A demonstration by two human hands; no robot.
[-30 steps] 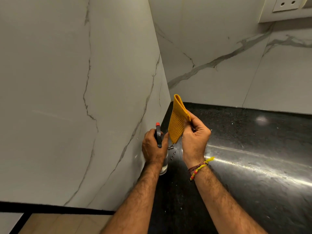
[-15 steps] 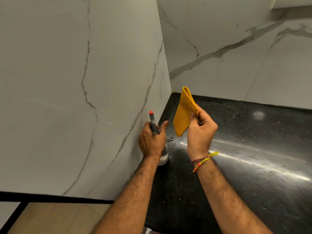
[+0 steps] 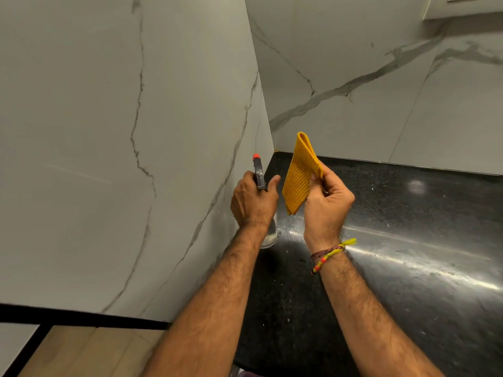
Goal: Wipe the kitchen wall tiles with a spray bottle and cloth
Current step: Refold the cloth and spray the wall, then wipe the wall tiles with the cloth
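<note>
My left hand (image 3: 251, 201) grips a clear spray bottle (image 3: 270, 235) with a grey head and an orange nozzle tip (image 3: 255, 157); the nozzle points up towards the corner. Most of the bottle is hidden behind the hand. My right hand (image 3: 328, 205) pinches a folded yellow ribbed cloth (image 3: 299, 172), held upright just right of the bottle. The white marble wall tiles (image 3: 109, 131) stand close on the left, and more tiles (image 3: 367, 77) run across the back. Both hands hover above the black countertop (image 3: 408, 240) near the corner.
The glossy black countertop stretches to the right and shows light glare. A pale fitting (image 3: 462, 6) sits on the back wall at the upper right. A black strip and a wooden surface (image 3: 81, 349) lie at the lower left.
Both hands have risen slightly in the view and hold the same bottle and cloth. The camera has tilted, so the wall socket has slid out of view at the top right.
</note>
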